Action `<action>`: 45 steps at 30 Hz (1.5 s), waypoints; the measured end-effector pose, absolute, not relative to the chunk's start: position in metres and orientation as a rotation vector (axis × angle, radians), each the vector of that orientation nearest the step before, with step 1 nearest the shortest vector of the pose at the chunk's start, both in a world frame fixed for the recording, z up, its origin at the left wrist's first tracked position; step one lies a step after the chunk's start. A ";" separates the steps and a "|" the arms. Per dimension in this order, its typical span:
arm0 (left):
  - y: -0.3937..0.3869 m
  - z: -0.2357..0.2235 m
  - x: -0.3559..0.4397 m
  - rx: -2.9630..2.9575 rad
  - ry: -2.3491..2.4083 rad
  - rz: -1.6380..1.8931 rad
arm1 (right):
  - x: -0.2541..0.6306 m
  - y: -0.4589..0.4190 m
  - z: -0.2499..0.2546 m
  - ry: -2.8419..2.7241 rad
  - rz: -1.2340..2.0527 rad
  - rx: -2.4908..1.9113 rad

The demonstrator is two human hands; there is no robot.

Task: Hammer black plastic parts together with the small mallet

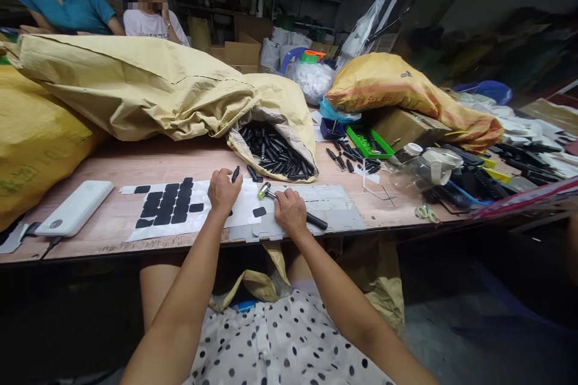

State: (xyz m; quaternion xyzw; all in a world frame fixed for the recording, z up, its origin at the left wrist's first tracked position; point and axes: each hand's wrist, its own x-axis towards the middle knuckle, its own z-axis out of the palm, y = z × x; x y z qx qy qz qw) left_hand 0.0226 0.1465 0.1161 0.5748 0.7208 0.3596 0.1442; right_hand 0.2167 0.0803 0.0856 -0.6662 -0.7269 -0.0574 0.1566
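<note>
My left hand (223,191) is closed around a small black plastic part (235,174), whose tip sticks up past the fingers. In my right hand (290,210) is a small hammer (317,221) with a black handle; its yellowish-tipped head points left, toward the other hand. Under both hands lie a white sheet (201,225) and a grey board (336,204). Rounded black pads (169,204) cover the sheet's left part, and one loose pad (259,212) lies near the hammer head. Just beyond, a paper sack opens onto many similar black parts (275,153).
A white power bank (76,208) with a cable is at left. Big yellow sacks (135,81) line the back. A green tray (370,142), loose black parts, a plastic jug (424,168) and scissors (427,214) are at right. Two people (151,24) sit across the table.
</note>
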 end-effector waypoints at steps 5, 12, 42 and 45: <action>0.178 0.099 0.025 1.573 2.129 0.989 | 0.216 0.081 0.085 -2.075 -0.165 -1.904; 0.129 0.097 0.000 1.849 1.787 1.001 | 0.217 0.082 0.084 -2.071 -0.153 -1.894; 0.108 0.082 -0.001 1.931 1.591 0.842 | 0.181 0.055 0.101 -2.126 0.149 -1.527; 0.107 0.082 0.000 1.924 1.572 0.850 | 0.186 0.055 0.101 -2.049 0.131 -1.554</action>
